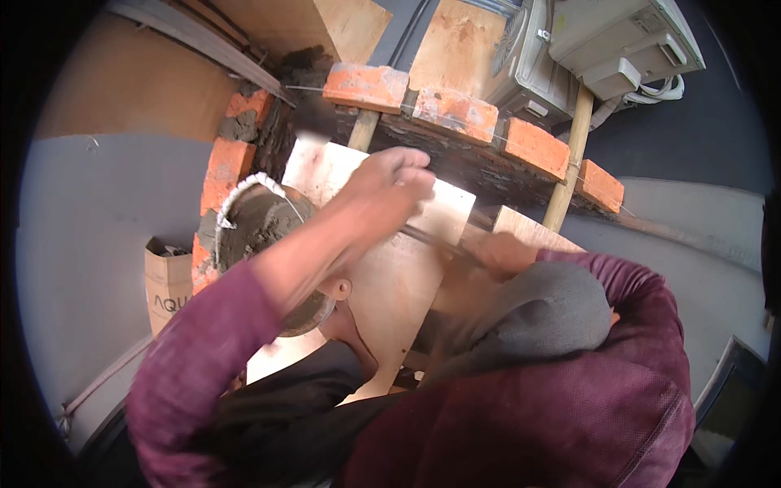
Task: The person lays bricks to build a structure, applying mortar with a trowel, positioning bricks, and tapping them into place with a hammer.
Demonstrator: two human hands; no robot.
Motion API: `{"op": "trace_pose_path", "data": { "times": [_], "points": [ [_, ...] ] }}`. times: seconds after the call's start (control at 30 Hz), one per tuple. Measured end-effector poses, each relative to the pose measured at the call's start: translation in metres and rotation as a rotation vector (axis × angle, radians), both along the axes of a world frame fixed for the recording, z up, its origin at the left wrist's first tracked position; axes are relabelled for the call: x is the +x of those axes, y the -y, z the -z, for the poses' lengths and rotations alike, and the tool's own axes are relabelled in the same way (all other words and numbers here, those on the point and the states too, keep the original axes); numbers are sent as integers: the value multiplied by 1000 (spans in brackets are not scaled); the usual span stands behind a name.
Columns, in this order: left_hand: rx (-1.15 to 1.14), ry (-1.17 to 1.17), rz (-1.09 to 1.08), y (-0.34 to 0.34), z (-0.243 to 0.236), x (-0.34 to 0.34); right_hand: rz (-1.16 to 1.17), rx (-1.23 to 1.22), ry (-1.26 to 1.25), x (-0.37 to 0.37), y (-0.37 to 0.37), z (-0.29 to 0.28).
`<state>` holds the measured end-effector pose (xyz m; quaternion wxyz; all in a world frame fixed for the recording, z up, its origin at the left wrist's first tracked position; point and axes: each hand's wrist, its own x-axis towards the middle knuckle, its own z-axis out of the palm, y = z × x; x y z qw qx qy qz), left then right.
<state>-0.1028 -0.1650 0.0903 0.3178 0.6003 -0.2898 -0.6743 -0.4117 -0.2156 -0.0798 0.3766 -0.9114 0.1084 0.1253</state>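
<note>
The slim dark tool (433, 241) over the plywood (394, 293), right of the mortar bucket (314, 324), seems gripped by the blurred right hand (503, 253); whether anything is held in the curled left hand (392, 185) cannot be told. A firm, level hold is best kept.

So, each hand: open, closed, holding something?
Left hand: curled closed; contents, if any, hidden.
Right hand: blurred, at a thin dark bar; grip cannot be told.

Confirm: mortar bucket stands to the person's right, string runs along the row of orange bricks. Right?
Wrong side: the head view shows the mortar bucket to the person's left. The string does run along the row of orange bricks.
</note>
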Motion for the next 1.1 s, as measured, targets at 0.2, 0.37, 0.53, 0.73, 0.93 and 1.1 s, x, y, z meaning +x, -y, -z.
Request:
{"op": "trace_pose_path", "data": {
  "times": [0.2, 0.37, 0.53, 0.73, 0.93, 1.1],
  "points": [
    [111, 201, -699, 83, 217, -9, 52, -251, -144, 8, -44, 52],
    [211, 34, -1320, 120, 266, 20, 247, -26, -126, -16, -47, 57],
    [335, -19, -1300, 134, 291, 45, 387, 38, -79, 4, 34, -87],
    [241, -3, -1369, 147, 326, 55, 752, 325, 452, 88, 141, -165],
    [113, -272, -1395, 163, 322, 64, 592, 53, 465, 191, 199, -124],
    [168, -169, -1419, 167, 308, 61, 704, 128, 470, 237, 209, -72]
  ]
}}
